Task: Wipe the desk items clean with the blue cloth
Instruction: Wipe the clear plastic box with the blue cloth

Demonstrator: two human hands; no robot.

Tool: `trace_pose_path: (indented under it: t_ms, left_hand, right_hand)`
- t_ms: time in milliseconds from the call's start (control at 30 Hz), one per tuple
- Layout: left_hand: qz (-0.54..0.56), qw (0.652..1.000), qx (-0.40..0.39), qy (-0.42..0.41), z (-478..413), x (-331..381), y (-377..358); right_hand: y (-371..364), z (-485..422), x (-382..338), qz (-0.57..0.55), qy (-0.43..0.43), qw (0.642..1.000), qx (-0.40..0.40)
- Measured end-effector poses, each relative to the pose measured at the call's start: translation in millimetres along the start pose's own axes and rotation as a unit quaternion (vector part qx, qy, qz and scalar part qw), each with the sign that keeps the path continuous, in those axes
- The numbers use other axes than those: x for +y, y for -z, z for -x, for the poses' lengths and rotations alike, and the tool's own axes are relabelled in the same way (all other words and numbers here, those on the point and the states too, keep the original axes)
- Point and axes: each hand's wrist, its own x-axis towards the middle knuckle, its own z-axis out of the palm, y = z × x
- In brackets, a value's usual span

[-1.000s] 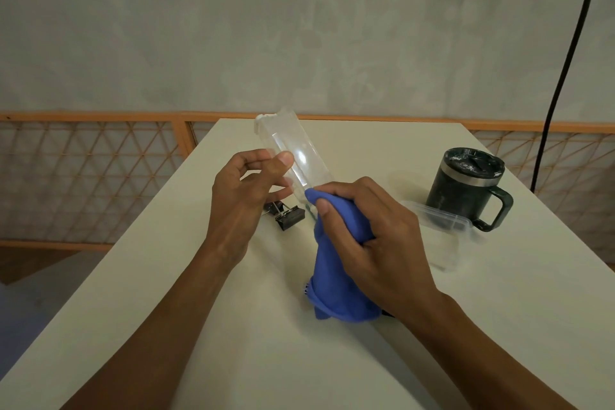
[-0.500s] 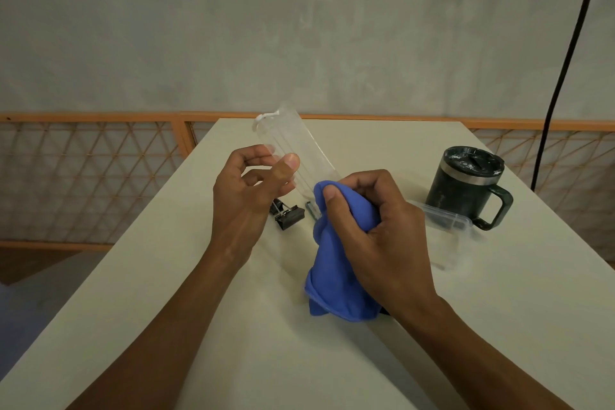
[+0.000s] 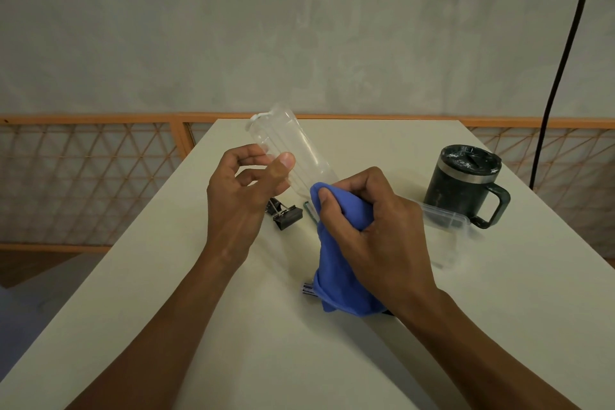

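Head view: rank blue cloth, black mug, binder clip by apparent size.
1. blue cloth, though it is nearer the camera and partly hidden by the right hand
2. black mug
3. binder clip, clearly smallest

**No legible writing on the desk items**

Nothing in view reads as a word, brand or number. A small sewn tag [image 3: 307,288] sticks out from the lower edge of the blue cloth [image 3: 342,263] gripped in my right hand [image 3: 376,230]. It carries dark stripes or lines of print, too small and blurred to make out. The lid [image 3: 469,158] of the dark mug [image 3: 462,190] bears pale marks that are also illegible. The clear plastic case [image 3: 293,146] pinched in my left hand [image 3: 239,200] shows only ridges and glare.
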Motion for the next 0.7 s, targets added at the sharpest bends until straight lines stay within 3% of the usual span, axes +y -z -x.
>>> trace_pose_path:
  t_ms: [400, 567, 700]
  left_hand:
    - [0.076, 0.994, -0.001, 0.079, -2.2, 4.1, -0.6]
    - [0.032, 0.998, -0.006, 0.047, -6.1, 1.8, 6.4]
    - [-0.059, 0.997, -0.032, -0.036, -3.0, 0.2, 9.6]
  right_hand:
    - [2.5, 3.9, 4.3, 0.004, 0.014, 1.000, -0.009]
    - [12.8, 0.1, 4.4, -0.025, 0.026, 0.999, 0.015]
    - [20.7, -6.6, 4.5, -0.023, 0.066, 0.997, 0.041]
